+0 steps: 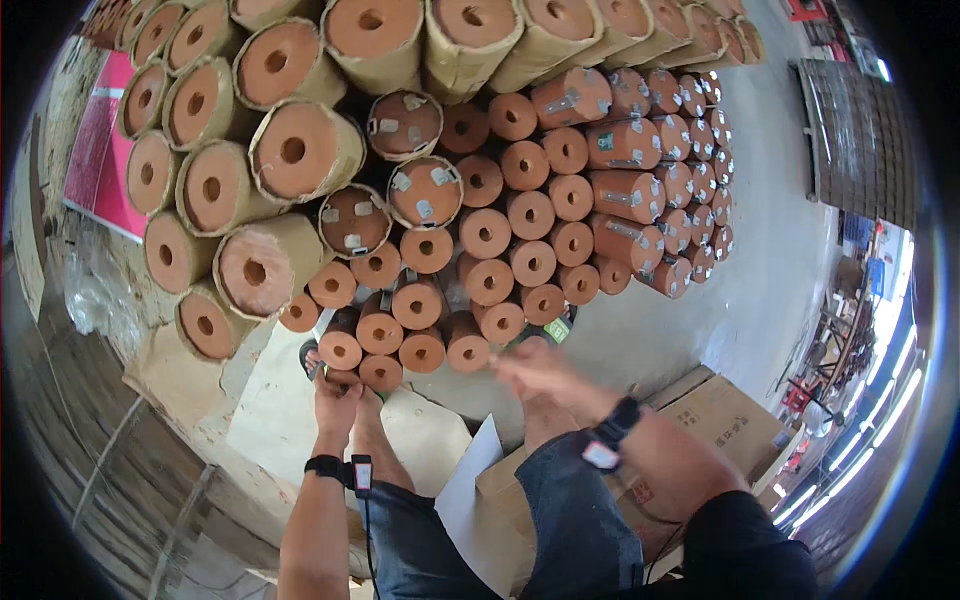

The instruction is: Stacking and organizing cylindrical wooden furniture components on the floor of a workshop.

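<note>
Currently, the left hand (338,398) is at the lower left corner of a stack of small terracotta-coloured cylinders with round centre holes (381,373), its curled fingertips close against the lowest end faces; whether they have hold of one cannot be told. The right hand (542,370) is blurred, partly closed, its fingers reaching left to just beside the end of a dark-sided terracotta cylinder (468,354) at the stack's lower edge; whether it grips anything is unclear. That cylinder lies on its side between the two hands, nearer the right one. Above and to the left are larger terracotta cylinders, each encased in a tan paper-like sleeve (300,150) with its holed end exposed. At the right of the stack, more terracotta cylinders bear pale grey patches (627,195), and similar patches mark a few sleeved ends near the middle. A brown cardboard box (725,420) lies to the right of the right forearm, its contents hidden; dark printed characters and a red mark show on it. A green label (556,328) sits beyond the right hand, and a black wrist device with a white label (361,474) is strapped on the left wrist.
</note>
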A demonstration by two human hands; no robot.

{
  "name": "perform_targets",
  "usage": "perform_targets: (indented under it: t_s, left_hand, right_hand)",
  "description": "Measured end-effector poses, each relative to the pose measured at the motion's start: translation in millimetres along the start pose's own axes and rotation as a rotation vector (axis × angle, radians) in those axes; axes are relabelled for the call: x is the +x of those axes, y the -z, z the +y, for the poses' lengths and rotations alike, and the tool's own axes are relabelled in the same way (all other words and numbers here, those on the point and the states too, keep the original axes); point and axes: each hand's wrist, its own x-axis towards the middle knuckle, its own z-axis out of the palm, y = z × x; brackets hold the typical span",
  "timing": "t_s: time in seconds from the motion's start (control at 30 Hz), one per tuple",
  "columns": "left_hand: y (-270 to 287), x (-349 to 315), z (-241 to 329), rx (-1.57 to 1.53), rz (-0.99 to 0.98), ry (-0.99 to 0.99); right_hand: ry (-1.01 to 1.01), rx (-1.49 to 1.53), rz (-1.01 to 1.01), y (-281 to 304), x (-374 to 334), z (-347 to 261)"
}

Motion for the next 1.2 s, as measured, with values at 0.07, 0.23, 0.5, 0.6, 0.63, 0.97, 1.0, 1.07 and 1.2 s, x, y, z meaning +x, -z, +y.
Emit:
perform_targets:
  t_s: [0.07, 0.23, 0.5, 0.6, 0.63, 0.97, 1.0, 1.07, 1.2]
  left_hand:
    - [12.8, -4.2, -2.2, -0.179, 0.001, -0.050]
    - [-15.3, -9.0, 6.6, 0.376, 0.212, -0.175]
    - [-30.2, -36.5, 28.3, 0.346, 0.290, -0.453]
    - [-45.0, -38.0, 20.4, 0.402, 0.252, -0.553]
    - [-51.2, -41.9, 27.2, 0.462, 0.272, -0.536]
    - [-59.1, -40.6, 23.1, 0.415, 0.354, -0.538]
    - [-58.2, -40.3, 20.3, 0.384, 0.366, -0.526]
    - [-58.1, -34.5, 23.9, 0.451, 0.353, -0.557]
    - [-49.5, -23.4, 21.0, 0.590, 0.401, -0.646]
  right_hand:
    - [0.607, -0.525, 0.751, 40.2, -10.6, -40.1]
    - [0.517, -0.958, 1.581, 187.4, 6.1, -144.1]
    - [0.691, -0.862, 1.653, 207.0, 24.0, -152.6]
    - [1.250, -0.602, 1.574, 167.5, 5.0, -120.3]
    - [1.169, -0.502, 1.436, 153.8, -11.4, -98.8]
    - [0.157, 1.388, -0.185, -40.1, -67.2, 53.7]
    - [0.083, 1.441, -0.228, -52.4, -71.4, 54.4]
    - [0.068, 1.448, -0.335, -62.9, -70.2, 72.4]
    - [0.007, 1.554, -0.317, -69.0, -70.5, 86.0]
